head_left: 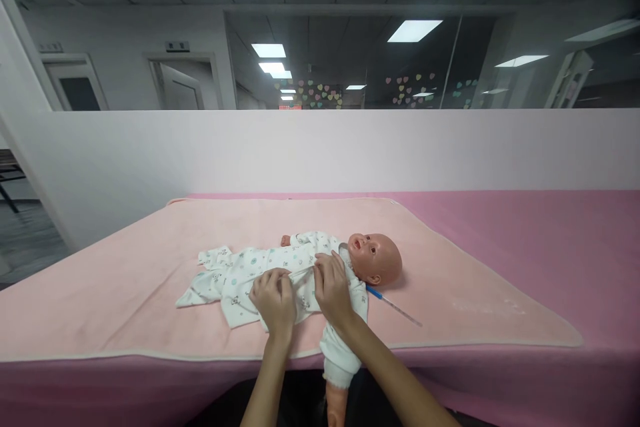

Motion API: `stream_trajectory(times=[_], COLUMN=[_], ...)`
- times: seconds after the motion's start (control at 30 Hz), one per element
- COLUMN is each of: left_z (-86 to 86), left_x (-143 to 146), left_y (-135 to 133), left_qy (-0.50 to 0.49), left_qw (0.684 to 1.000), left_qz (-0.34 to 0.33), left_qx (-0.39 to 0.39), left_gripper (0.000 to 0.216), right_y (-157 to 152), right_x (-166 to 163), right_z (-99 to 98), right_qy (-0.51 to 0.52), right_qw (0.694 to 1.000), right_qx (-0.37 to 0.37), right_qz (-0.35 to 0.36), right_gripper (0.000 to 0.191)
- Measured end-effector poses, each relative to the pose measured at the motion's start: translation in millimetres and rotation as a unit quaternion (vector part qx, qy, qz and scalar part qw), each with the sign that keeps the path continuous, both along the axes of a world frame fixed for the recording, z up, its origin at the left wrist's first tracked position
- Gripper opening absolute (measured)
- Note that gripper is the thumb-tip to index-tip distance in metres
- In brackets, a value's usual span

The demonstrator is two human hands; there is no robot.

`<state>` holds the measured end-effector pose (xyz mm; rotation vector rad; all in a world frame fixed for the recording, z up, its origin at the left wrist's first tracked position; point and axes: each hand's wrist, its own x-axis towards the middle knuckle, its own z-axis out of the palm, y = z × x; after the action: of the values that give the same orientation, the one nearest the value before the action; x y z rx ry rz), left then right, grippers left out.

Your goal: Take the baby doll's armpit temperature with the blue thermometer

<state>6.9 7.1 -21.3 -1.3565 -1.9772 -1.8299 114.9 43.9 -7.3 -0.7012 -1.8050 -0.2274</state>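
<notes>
A baby doll (376, 257) lies on its back on a pale pink blanket (125, 280), head to the right, dressed in a white patterned sleepsuit (235, 277). My left hand (274, 300) pinches the suit's front fabric over the belly, fingers closed on the cloth. My right hand (333, 288) grips the suit's front near the doll's chest, just below the chin. One sleeved doll arm (337, 363) hangs over the table's near edge between my forearms. A thin thermometer with a blue end (395, 305) lies on the blanket just right of my right hand.
The blanket covers a table with a darker pink cover (550, 247). A white partition wall (320, 147) stands right behind the table. An open floor gap (20, 240) lies at far left. The table's near edge is close to my body.
</notes>
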Motion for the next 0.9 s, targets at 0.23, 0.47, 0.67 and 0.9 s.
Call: stream_trajectory(times=[0.23, 0.47, 0.67, 0.9], left_z=[0.3, 3.6, 3.2, 7.0], left_x=[1, 5, 2, 6], left_y=[-4, -9, -8, -9], left_qy=[-0.015, -0.049, -0.057, -0.035], left_qw=[1.000, 0.998, 0.997, 0.998], left_qz=[-0.017, -0.033, -0.054, -0.018], left_qx=[-0.009, 0.005, -0.005, -0.042], left_gripper=[0.019, 0.023, 0.023, 0.022], right_y=[-11, -3, 0, 2], right_x=[-13, -12, -11, -11], right_z=[6.3, 2.6, -2.4, -4.7], right_qy=[-0.174, -0.178, -0.174, -0.165], right_qw=[0.971, 0.979, 0.982, 0.984], right_qx=[0.059, 0.016, 0.007, 0.001], right_qz=[0.153, 0.102, 0.067, 0.062], right_gripper=[0.033, 0.024, 0.023, 0.023])
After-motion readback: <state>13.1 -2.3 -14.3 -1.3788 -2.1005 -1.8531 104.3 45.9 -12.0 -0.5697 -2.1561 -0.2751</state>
